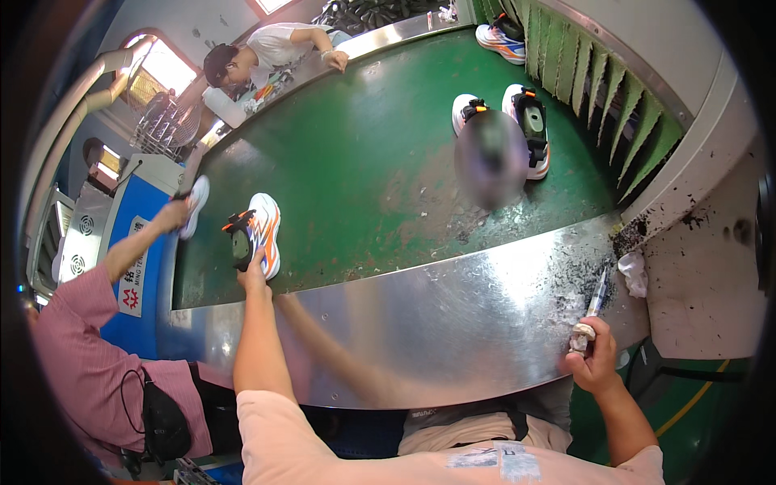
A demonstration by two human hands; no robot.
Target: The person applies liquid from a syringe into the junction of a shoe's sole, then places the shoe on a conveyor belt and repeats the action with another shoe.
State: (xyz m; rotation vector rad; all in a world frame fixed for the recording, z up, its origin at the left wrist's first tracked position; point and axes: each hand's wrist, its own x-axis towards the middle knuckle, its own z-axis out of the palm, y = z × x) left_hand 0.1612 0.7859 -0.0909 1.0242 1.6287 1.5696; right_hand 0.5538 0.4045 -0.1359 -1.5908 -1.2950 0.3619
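A white shoe (269,230) with orange and blue bands sits at the left end of the green belt (364,178), gripped near its lower end by the left hand (254,273); whether it rests there or is slightly lifted I cannot tell. A black and dark green fitting (241,247) is already on it. The right hand (596,356) is closed around a slim pen-like tool (597,295) and a crumpled whitish wad (580,336), well apart from the shoe, so handling seems under way but tool work on it is paused or not begun; whether the shoe is finished cannot be told.

The shoe has a rounded toe and a thick, pale sole; the fitting looks hard and smooth. The belt is matte and scuffed, bordered by the table's shiny, dark-smudged steel edge (388,331), where a wrinkled white cloth (634,273) lies. Farther right, 2 similar shoes (539,165) stand together, 1 partly blurred, with 1 more (501,44) beside frayed green flaps (566,69). At left, a co-worker's hand (172,217) holds another shoe (194,208).
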